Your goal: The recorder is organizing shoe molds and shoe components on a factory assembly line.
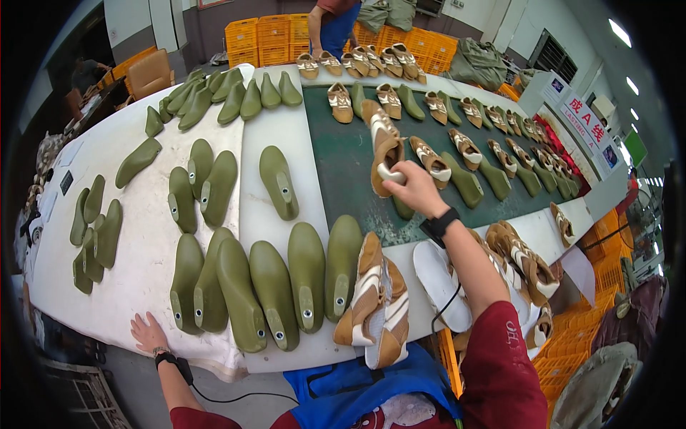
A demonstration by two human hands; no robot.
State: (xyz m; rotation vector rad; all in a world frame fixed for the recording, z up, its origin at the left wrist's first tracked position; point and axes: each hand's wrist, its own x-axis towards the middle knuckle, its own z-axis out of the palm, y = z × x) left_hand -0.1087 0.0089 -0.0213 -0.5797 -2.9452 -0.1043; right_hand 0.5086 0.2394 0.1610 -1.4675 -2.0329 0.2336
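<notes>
My right hand (416, 190) grips a brown and white shoe upper (379, 132) by its heel end, over the dark green conveyor belt (332, 154). My left hand (148, 333) lies with fingers spread on the white cloth (136, 279) near the table's front edge, holding nothing. Right of it stands a row of olive-green shoe lasts (239, 293). Two more brown and white shoe uppers (375, 300) lean together at the front edge, beside the lasts. On the belt, brown and white shoe uppers (430, 159) alternate with green lasts (463, 181) in rows.
More green lasts (207, 96) are grouped at the far left, with a single last (277, 182) on the white board. White soles (441, 282) and shoes lie by my right arm. Orange crates (275, 36) are stacked behind; another person (336, 25) stands at the far side.
</notes>
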